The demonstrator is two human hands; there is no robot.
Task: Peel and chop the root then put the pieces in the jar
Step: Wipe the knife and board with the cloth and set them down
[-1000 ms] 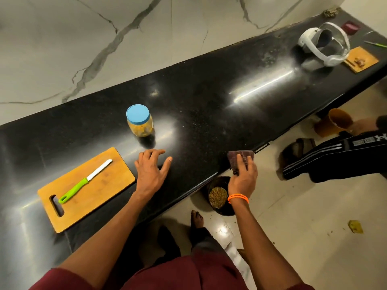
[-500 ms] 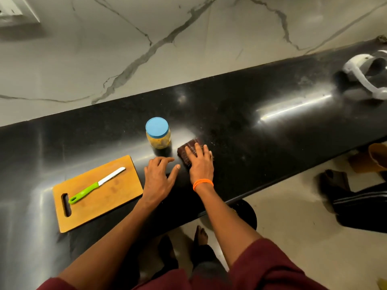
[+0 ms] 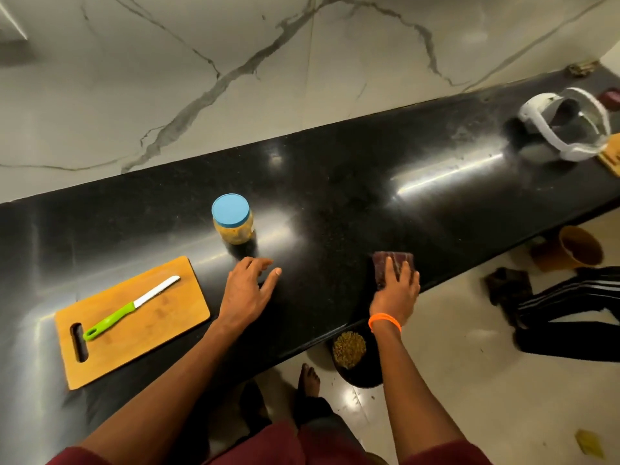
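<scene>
I see the black counter [image 3: 335, 182] running from 8 o'clock up to 2 o'clock, with the marble wall [image 3: 235, 62] behind it at 12. On the counter at 8 o'clock lies the board [image 3: 161, 317], and the knife [image 3: 131, 308] rests flat on it, green handle toward 7, white blade toward 1. At 3 o'clock a dark trouser leg [image 3: 570, 317] of another person lies on the floor, with a brown cup [image 3: 580, 251] just above it. At 2 o'clock, far along the counter, sits a white headset [image 3: 563, 125], touching the corner of a second board [image 3: 612, 156] at the frame edge. My left hand [image 3: 246, 293] rests near the centre, fingers straight and spread on the counter, holding nothing. My right hand [image 3: 396, 290], at 4 o'clock, presses flat on a dark maroon pad [image 3: 392, 263] near the counter's front edge, fingers straight over it; an orange band [image 3: 384, 322] circles that wrist. The jar [image 3: 233, 219], blue lid on and yellowish stuff inside, stands upright at 11 o'clock from my left hand, just beyond its fingertips and apart from them. Below the counter edge at 5 o'clock a dark bowl [image 3: 355, 374] on the floor holds greenish scraps [image 3: 349, 349]. I cannot make out any root.
</scene>
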